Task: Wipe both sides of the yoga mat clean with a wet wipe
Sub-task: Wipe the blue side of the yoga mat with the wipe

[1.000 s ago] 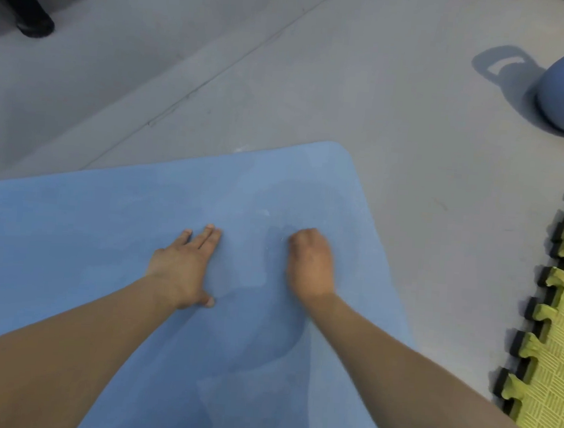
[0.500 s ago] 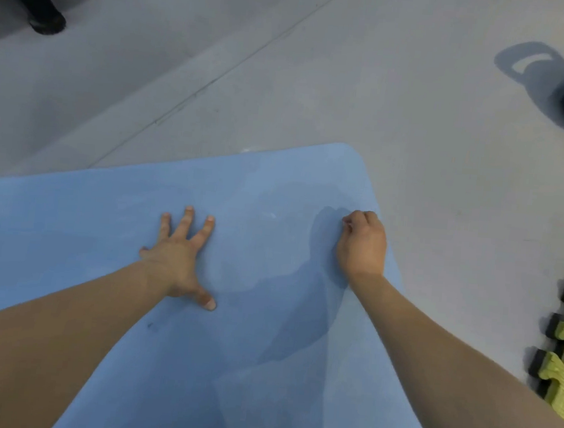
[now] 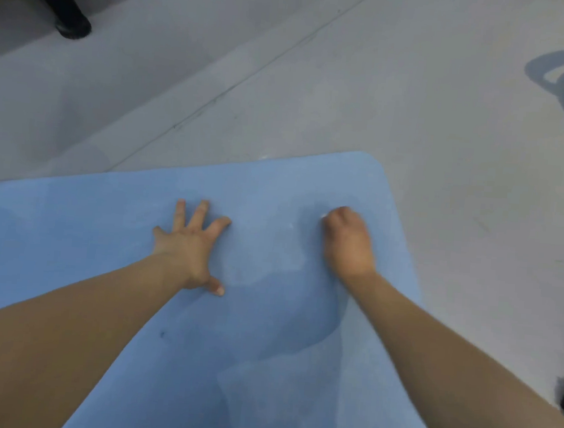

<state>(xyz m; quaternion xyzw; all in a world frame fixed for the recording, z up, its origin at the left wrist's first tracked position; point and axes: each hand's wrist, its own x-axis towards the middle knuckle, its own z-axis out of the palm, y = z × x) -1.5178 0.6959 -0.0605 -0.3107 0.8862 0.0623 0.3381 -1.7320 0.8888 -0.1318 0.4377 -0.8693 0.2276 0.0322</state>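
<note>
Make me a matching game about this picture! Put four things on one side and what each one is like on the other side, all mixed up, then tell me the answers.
Things:
1. left hand
2. right hand
3. yoga mat
4. black leg

What it is like:
A. blue, spread on the floor
B. curled into a fist on the mat
C. standing at the top left on the grey floor
D. flat, with its fingers spread

Pairs: 1-D, 2-B, 3-A, 4-C
</note>
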